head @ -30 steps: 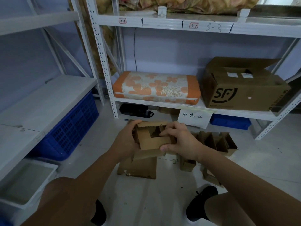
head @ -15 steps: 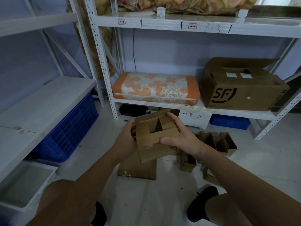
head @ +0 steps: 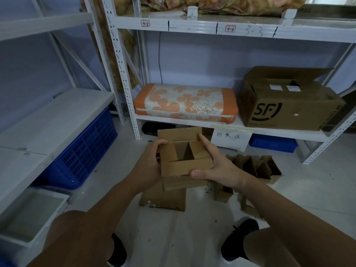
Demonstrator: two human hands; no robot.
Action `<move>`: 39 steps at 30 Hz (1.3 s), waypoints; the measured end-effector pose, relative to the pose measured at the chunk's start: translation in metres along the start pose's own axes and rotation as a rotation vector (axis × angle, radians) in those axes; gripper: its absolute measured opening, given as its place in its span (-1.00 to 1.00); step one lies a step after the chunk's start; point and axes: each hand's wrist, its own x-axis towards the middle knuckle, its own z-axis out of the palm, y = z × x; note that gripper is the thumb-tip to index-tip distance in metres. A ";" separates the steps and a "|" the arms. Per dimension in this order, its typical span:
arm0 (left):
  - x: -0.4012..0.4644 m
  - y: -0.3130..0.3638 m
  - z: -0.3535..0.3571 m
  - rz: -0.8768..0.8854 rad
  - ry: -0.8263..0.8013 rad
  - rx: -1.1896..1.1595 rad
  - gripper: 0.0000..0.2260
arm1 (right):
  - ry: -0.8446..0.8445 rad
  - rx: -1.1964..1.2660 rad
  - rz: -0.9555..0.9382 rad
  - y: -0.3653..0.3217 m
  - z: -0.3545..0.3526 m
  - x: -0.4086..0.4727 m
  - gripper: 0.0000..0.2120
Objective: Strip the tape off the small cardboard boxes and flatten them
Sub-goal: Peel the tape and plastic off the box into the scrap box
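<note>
Cardboard box [head: 185, 158], small and brown, sits between my two hands above the floor [head: 192, 237], its flaps open upward and its inside bare apart from folded inner flaps. My left hand [head: 152, 162] grips the box's left side, fingers [head: 160, 142] curled over the top edge. My right hand [head: 217, 166] holds the right side, the forefinger stretched along the far corner and the thumb pressed on the near flap. Below, a flattened piece of cardboard [head: 162, 199] lies on the floor, and to the right stand several more small boxes [head: 256, 166], open; I cannot tell what is inside them. On the white shelf [head: 231, 125] behind sit an orange flowered cushion [head: 185, 104] and a large SF carton [head: 289, 105] with one flap raised. A blue crate [head: 86, 153] sits under the left shelf, contents hidden.
</note>
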 end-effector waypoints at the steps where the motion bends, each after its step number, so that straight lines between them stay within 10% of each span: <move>1: 0.001 0.002 -0.001 0.003 -0.002 -0.027 -0.08 | 0.008 -0.011 -0.004 -0.001 -0.001 0.000 0.24; 9: 0.011 0.002 -0.012 -0.082 -0.086 0.098 0.32 | -0.029 -0.075 0.012 -0.006 -0.012 0.000 0.24; 28: 0.021 0.006 -0.026 0.091 -0.338 0.547 -0.05 | -0.091 -0.166 0.058 0.002 -0.017 0.007 0.32; 39: 0.012 -0.003 -0.017 -0.019 -0.029 -0.007 -0.01 | -0.066 0.027 0.079 0.005 -0.026 0.007 0.15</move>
